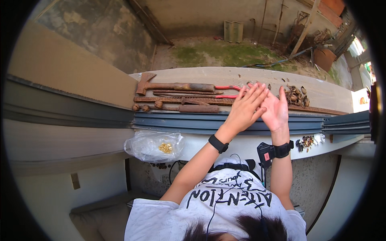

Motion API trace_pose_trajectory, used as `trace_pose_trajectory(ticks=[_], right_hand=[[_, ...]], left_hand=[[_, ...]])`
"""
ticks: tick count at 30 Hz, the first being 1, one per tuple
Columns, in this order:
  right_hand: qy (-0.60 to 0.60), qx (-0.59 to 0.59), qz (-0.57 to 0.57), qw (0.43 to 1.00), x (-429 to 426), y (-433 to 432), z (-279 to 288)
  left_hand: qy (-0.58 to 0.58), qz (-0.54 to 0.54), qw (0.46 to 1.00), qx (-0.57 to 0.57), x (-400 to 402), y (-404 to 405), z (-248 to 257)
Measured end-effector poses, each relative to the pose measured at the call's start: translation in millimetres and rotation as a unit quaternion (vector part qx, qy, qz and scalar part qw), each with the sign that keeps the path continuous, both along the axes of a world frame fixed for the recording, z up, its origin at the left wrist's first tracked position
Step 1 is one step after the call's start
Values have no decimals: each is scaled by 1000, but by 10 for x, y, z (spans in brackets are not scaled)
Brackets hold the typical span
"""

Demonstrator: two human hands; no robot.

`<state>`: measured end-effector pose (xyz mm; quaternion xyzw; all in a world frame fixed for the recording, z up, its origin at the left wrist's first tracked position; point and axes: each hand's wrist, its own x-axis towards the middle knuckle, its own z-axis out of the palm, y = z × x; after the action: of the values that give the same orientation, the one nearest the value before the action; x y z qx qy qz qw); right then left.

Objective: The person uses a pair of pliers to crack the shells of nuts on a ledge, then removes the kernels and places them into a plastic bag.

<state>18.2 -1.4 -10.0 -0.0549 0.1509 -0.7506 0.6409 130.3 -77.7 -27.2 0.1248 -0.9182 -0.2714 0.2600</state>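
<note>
My left hand [248, 109] lies with its fingers across the palm of my right hand [275, 111], which is turned up over the window sill. No object shows between them. Behind them, red-handled pliers [226, 96] are partly hidden. To the left lie a rusty hatchet [181, 87], thin rusty rods [187, 92], a long ribbed steel bar [319, 110] and a rusty tool with a thick handle [199, 108]. Whole walnuts [158, 104] sit at the left end. Cracked walnut shells [297, 95] are heaped right of my hands.
Blue metal window tracks [181, 123] run along the sill. On the white inner ledge [199, 147] lie a clear plastic bag [141, 147] with walnut kernel pieces [165, 148] and, at right, a small pile of shell bits [307, 142]. Cables hang at my body.
</note>
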Motion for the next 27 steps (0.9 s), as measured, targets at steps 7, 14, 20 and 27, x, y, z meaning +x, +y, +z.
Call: trace_pose_trajectory(ticks=[7,14,20,27], right_hand=[[833,163,17,528,-126,-626,-313],[934,37,32,355,-114,-848,-794],[932,32,88,351,-104,-894,-808],[902,-3,81,424,-230,-923,-992]], left_hand=[[-81,416,905,-38,1554,-1308,-140],[-300,483,813,129,2133,-1645,-615],[-320,510,786,140,2008,-1714,-699],[-298,511,798,115,1954,-1717,-672]])
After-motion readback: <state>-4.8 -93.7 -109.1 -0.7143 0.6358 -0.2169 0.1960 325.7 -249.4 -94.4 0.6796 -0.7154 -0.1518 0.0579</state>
